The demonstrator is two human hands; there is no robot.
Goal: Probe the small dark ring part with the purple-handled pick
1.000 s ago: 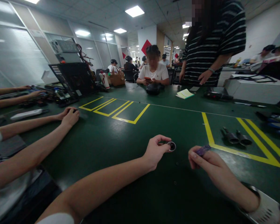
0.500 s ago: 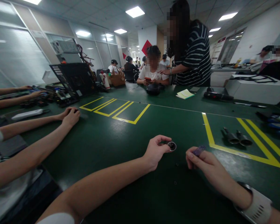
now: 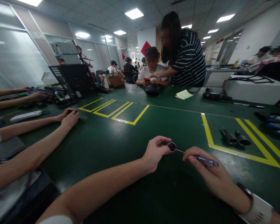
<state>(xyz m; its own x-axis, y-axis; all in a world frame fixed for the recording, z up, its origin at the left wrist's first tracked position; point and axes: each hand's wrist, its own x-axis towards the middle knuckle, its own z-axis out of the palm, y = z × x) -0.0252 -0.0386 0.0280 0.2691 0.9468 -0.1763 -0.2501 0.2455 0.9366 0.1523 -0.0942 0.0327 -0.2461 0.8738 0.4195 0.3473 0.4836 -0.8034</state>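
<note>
My left hand pinches a small round metal cup-shaped part between thumb and fingers, its open end turned toward me. My right hand grips a screwdriver with a purple see-through handle. Its thin shaft points left, and the tip reaches the mouth of the metal part; how far inside it goes cannot be made out. A tiny object lies on the green table below my hands. To the right, two metal cup-shaped parts with stems lie side by side within yellow tape.
Yellow tape outlines mark the table. At left, a co-worker's hands are near a white power strip. Two people are across the table, near a black object and papers. A white box stands at right.
My right hand has turned the screwdriver so its shaft points left to the metal part. My left hand stays nearly still. The standing person across the table has leaned lower.
</note>
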